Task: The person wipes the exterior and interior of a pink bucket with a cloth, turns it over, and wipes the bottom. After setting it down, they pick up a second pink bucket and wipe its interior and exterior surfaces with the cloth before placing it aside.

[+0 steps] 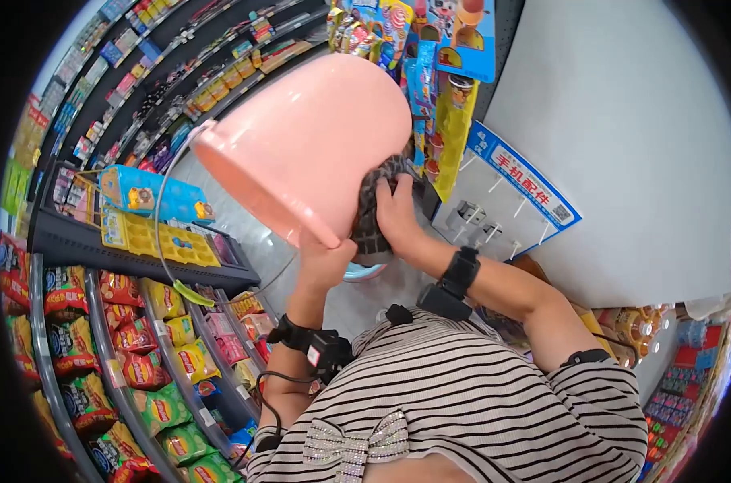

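Note:
A pink bucket is held up on its side in front of me, its mouth facing down and to the left. My left hand grips the bucket's rim, thumb on the outer edge. A dark checked cloth lies against the bucket's outer wall. My right hand is closed on this cloth and presses it to the bucket near the base. The bucket's wire handle with its green grip hangs down at the left. Below the cloth, part of a light blue round container shows on the floor.
Bags of chips fill sloping racks at the lower left. A blue and yellow toy display stands behind them. Hanging snacks and a hook board with a blue sign are close on the right. Bottles stand at the lower right.

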A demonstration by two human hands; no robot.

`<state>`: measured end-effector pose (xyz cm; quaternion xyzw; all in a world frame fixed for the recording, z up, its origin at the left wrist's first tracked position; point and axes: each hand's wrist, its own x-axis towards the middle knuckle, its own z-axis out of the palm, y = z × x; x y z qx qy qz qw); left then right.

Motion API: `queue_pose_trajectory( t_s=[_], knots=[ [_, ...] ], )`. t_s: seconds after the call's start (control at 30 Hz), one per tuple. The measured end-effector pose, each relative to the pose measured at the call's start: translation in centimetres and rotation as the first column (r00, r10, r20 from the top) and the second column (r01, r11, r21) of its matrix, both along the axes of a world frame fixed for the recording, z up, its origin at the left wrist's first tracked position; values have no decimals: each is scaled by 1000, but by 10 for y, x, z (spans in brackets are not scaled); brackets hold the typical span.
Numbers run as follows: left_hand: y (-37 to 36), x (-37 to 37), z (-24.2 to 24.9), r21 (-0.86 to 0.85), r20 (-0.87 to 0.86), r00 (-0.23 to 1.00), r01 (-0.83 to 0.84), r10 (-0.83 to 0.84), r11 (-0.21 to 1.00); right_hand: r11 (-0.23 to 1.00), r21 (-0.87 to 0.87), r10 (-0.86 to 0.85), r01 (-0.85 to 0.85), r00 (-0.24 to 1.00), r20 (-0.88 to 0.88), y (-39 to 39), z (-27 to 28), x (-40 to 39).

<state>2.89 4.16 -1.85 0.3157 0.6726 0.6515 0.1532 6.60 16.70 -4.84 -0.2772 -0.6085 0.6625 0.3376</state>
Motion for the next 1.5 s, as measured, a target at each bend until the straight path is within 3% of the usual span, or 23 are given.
queue_pose_trajectory(
  t_s=[0.07,0.13,0.2,0.27,0.33,0.4,0.5,0.6,0.67,0.73,0.8,0.83,0.87,0.97,1.03,1.07,1.1,1.13,1.2,1.33,1.4,1.47,1.5],
  knots=[
    [-2,-3,3,-24,-139,989,38,-41,999,813,574,-65,96,995,-73,1,-4,0],
    [1,8,0,-93,-334,942,5,-36,996,736,671,35,87,985,-166,8,27,2],
    [-4,14,4,-180,-310,948,23,-79,983,628,775,122,68,975,-185,24,54,-6],
    [-12,20,14,-306,-250,956,75,-157,949,620,784,148,39,975,-166,40,72,-20],
    [-14,23,1,-296,-333,921,103,-203,950,682,729,111,-60,994,-21,54,85,-34],
    [-13,25,-11,-325,-356,902,126,-245,937,623,744,246,-241,963,106,61,92,-37],
    [-10,26,-31,-413,-335,891,153,-306,898,540,800,133,-260,965,225,35,98,-12],
    [-11,21,-45,-460,-327,859,219,-394,861,712,586,168,-387,904,393,34,86,-12],
    [-7,14,-40,-457,-234,844,343,-483,821,745,587,146,-318,935,322,32,72,-12],
    [5,-17,-27,-344,-247,898,269,-363,899,765,562,144,-313,935,325,28,51,-14],
    [21,-31,-16,-53,55,982,186,-183,981,768,575,141,-281,951,276,16,28,-14],
    [32,-25,-7,157,373,922,52,-108,986,759,570,158,-316,938,310,9,20,-13],
    [37,-23,-3,305,651,753,-145,-95,941,748,565,174,-348,925,338,2,13,-12],
    [23,-51,-37,159,579,815,-75,-31,984,699,573,289,-429,901,322,-7,9,-2],
    [16,-40,-25,225,571,819,-100,-48,969,588,669,339,-455,889,307,-5,12,5],
    [13,-36,-21,257,568,821,-113,-55,960,586,698,333,-411,908,255,-6,11,7],
    [11,-42,-28,420,601,781,-125,-172,899,582,727,325,-365,923,204,-7,11,7],
    [14,-32,-14,387,625,768,-149,-140,910,574,755,316,-318,936,155,-7,10,8],
    [16,-8,13,320,667,741,-191,-78,928,483,860,215,-165,974,67,6,8,-3],
    [-5,-4,-2,211,439,898,-60,-40,976,448,892,-124,66,992,-11,62,0,-30],
    [-12,3,5,222,443,896,-82,-26,972,450,893,-260,17,959,113,99,-3,-26],
    [-31,1,-2,182,386,923,-72,-4,981,470,881,-289,53,952,97,139,-46,-29],
    [-42,0,-5,103,346,937,-77,37,992,569,821,-315,-42,912,264,144,-52,-19]
  ],
)
